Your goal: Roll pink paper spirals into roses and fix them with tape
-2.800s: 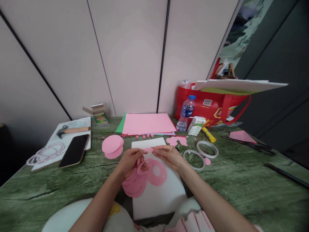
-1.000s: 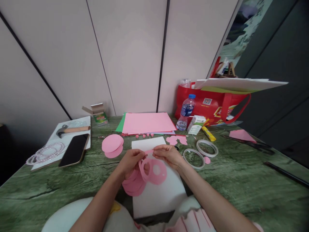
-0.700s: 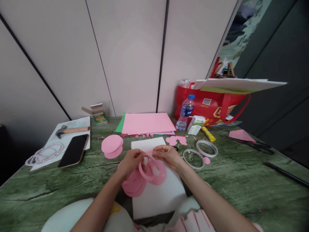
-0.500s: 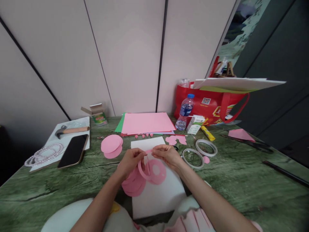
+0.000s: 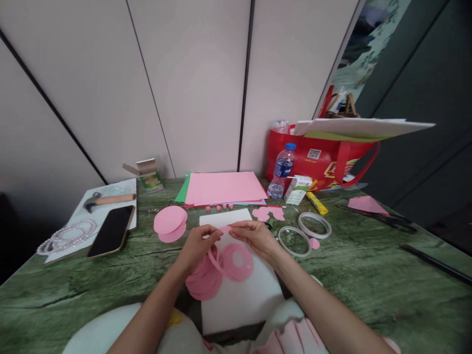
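My left hand [image 5: 201,243] is closed, thumb and forefinger pinching a curled pink paper strip [image 5: 217,263] that loops down below the fingers. Close by on the right, my right hand [image 5: 254,237] pinches with its fingertips at the strip's upper part, where a bit of pink shows between the hands. Under them lies a white board [image 5: 243,309]. A pink paper ring with a pale centre [image 5: 246,267] rests on this board. Several round pink paper pieces [image 5: 202,287] overlap at the board's left edge, partly behind my left hand.
Beyond the hands lie pink discs [image 5: 170,221], coloured paper sheets [image 5: 223,187] and pink scraps [image 5: 267,213]. Tape rolls [image 5: 295,242], a glue stick [image 5: 317,203], a water bottle [image 5: 282,172] and a red bag [image 5: 309,162] are rightward. A phone [image 5: 111,231] and a hammer [image 5: 114,198] lie left.
My right hand has shifted slightly left, closer to my left hand. The pink strip has turned, and its loop below my left hand looks narrower.
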### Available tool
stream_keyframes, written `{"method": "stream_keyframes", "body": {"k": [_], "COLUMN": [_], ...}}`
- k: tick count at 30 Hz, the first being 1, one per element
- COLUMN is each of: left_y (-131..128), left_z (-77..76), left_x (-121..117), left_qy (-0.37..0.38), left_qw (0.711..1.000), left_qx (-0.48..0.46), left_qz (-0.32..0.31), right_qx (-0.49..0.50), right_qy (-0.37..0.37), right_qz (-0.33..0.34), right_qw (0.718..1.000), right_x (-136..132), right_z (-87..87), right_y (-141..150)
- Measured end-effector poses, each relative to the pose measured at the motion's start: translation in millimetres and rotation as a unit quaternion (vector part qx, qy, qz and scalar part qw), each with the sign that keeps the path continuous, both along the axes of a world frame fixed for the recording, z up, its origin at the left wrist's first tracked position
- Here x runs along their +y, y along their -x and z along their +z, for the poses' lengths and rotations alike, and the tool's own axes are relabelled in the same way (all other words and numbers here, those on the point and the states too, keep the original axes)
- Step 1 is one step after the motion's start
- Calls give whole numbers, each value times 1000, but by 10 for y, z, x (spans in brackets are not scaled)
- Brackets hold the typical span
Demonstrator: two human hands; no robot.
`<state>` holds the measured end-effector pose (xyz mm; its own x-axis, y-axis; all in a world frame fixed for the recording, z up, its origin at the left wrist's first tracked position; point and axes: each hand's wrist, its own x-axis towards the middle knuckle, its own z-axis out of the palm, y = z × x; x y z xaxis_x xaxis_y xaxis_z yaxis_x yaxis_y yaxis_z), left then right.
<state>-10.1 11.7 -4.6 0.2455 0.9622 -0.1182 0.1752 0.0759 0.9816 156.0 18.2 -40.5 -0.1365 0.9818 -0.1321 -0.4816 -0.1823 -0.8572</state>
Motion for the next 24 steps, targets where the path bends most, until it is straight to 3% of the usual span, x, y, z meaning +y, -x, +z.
{"method": "stream_keyframes", "body": {"k": [15, 21, 24], "left_y": [-20, 3, 18], "left_z": [54, 21, 6], "left_x": [-34, -15, -17], "left_qy": [7, -41, -14], "left_qw": [999, 998, 998], "left_qx": [12, 30, 30], "left_qz": [-32, -33, -49], "right_qx": [-1, 7, 8], "right_qy": [-5, -11, -12], "right_qz": [-9, -14, -27], "right_qw": [1000, 1000, 1000], "right_x": [4, -12, -15], "right_z": [-17, 7, 14], "right_y": [-7, 7, 19]}}
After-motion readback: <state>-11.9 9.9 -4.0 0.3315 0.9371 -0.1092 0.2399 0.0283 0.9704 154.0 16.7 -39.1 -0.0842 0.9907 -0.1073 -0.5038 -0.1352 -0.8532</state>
